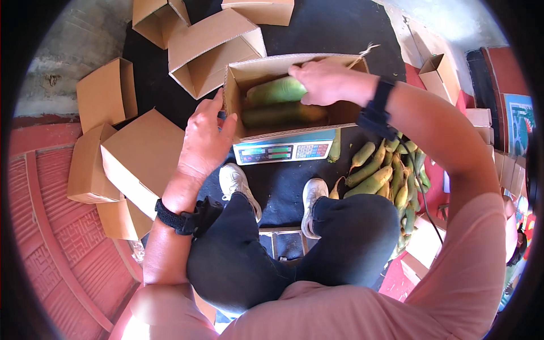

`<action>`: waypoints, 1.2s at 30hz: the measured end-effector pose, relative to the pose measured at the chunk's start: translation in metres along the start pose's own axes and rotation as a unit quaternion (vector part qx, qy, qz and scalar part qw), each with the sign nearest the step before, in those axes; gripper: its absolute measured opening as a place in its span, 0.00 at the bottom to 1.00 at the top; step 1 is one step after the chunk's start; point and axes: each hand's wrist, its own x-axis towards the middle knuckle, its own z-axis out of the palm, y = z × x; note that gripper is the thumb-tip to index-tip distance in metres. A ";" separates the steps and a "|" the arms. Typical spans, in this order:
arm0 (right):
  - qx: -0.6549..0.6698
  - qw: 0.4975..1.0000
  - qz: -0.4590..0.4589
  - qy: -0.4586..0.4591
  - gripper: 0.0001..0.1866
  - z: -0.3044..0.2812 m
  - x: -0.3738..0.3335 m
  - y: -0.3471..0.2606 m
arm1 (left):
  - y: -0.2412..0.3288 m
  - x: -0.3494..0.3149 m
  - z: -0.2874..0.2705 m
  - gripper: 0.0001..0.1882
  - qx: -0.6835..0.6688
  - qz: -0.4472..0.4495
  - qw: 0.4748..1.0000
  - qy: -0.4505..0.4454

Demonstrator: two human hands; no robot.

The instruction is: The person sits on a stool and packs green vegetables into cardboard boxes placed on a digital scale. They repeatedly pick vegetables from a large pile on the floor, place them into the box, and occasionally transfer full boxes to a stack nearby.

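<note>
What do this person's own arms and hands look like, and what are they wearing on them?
Both the left hand and the right hand are bare, with no gloves. Each wrist wears a black band, the left band and the right band, both with a bulky dark part. The short pink sleeves leave the forearms uncovered.

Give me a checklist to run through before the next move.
1. Box seated on the scale: ok, it sits on top, though its footing is hidden.
2. Box top open: ok.
3. Left hand at the box's left end: ok; firm contact, cannot tell.
4. Right hand gripping the paler vegetable: cannot tell; it is at that vegetable's right end.
5. Loose vegetable well away from the scale: not ok, it lies close by its right side.
6. Weight readable: cannot tell, digits too small.
</note>
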 end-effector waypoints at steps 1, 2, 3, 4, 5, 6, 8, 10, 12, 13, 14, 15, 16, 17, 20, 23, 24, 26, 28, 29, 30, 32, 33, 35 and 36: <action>0.023 1.000 0.009 0.001 0.28 0.018 0.011 -0.002 | 0.001 0.000 0.000 0.25 -0.008 -0.002 1.000 -0.002; 0.047 0.999 0.022 0.002 0.29 0.035 0.019 -0.001 | 0.003 0.002 0.000 0.25 -0.017 -0.001 1.000 -0.005; 0.070 0.998 0.005 0.008 0.30 0.045 0.027 -0.001 | 0.007 -0.001 0.000 0.24 -0.016 -0.004 1.000 -0.004; 0.057 0.998 0.010 -0.006 0.30 0.052 0.035 0.003 | 0.006 0.000 -0.001 0.24 -0.013 0.000 1.000 -0.005; 0.045 0.999 0.015 -0.020 0.30 0.059 0.040 0.009 | 0.005 0.002 -0.001 0.24 -0.011 0.005 1.000 -0.006; 0.032 0.999 0.024 -0.035 0.31 0.059 0.039 0.010 | 0.005 0.003 -0.001 0.25 -0.010 0.013 1.000 -0.009; 0.018 0.997 0.028 -0.063 0.25 0.040 0.042 -0.001 | 0.002 0.005 0.001 0.25 -0.014 0.010 1.000 0.003; -0.012 0.996 0.021 -0.081 0.23 0.013 0.035 -0.012 | -0.005 0.004 0.003 0.25 -0.014 0.016 0.999 0.024; -0.107 0.993 -0.023 -0.049 0.26 -0.007 0.018 -0.015 | -0.003 0.005 0.002 0.24 -0.018 0.014 0.999 0.031; -0.152 0.987 -0.045 -0.031 0.27 -0.018 0.005 -0.015 | -0.004 0.006 0.002 0.24 -0.016 0.017 0.999 0.031; -0.197 0.978 -0.068 -0.013 0.29 -0.023 -0.003 -0.015 | -0.004 0.007 0.002 0.24 -0.014 0.019 0.999 0.032; -0.258 0.962 -0.091 -0.022 0.26 -0.022 -0.006 -0.012 | -0.003 0.007 0.002 0.23 -0.015 0.013 0.999 0.027; -0.317 0.941 -0.115 -0.030 0.24 -0.019 -0.008 -0.010 | -0.002 0.007 0.002 0.23 -0.016 0.006 1.000 0.023; -0.375 0.916 -0.140 -0.038 0.22 -0.017 -0.008 -0.010 | -0.001 0.007 0.001 0.22 -0.016 -0.002 1.000 0.019; -0.551 0.794 -0.136 -0.217 0.09 -0.023 -0.006 -0.042 | -0.003 0.007 0.000 0.23 -0.009 -0.009 1.000 0.022; -0.657 0.711 -0.162 -0.190 0.14 0.016 0.023 -0.043 | 0.000 0.008 0.004 0.24 -0.005 -0.007 1.000 0.023; -0.676 0.688 -0.186 -0.187 0.15 0.022 0.032 -0.047 | 0.001 0.007 0.003 0.25 -0.007 -0.008 1.000 0.018; -0.573 0.738 -0.356 -0.002 0.11 0.027 0.050 -0.044 | 0.004 0.006 0.001 0.25 -0.012 -0.009 1.000 0.008; -0.423 0.735 -0.499 0.177 0.08 0.032 0.066 -0.036 | 0.004 0.006 0.002 0.25 -0.007 0.001 1.000 0.015; -0.335 0.715 -0.554 0.262 0.06 0.036 0.071 -0.031 | 0.002 0.008 0.003 0.24 -0.009 0.014 1.000 0.023; -0.238 0.683 -0.602 0.340 0.05 0.042 0.073 -0.030 | -0.002 0.007 0.005 0.24 -0.014 0.022 0.999 0.029; -0.208 0.750 -0.560 0.284 0.06 -0.002 0.048 -0.028 | -0.008 0.002 0.000 0.24 -0.017 0.007 0.999 0.030; -0.181 0.783 -0.512 0.303 0.06 0.002 0.047 -0.009 | -0.005 0.002 0.000 0.24 -0.023 0.008 0.999 0.028; -0.218 0.891 -0.355 0.181 0.11 0.022 0.041 0.011 | -0.003 0.003 -0.001 0.24 -0.025 0.012 0.999 0.029; -0.248 0.916 -0.286 0.128 0.17 0.040 0.043 0.018 | -0.001 0.004 0.000 0.24 -0.023 0.019 0.999 0.028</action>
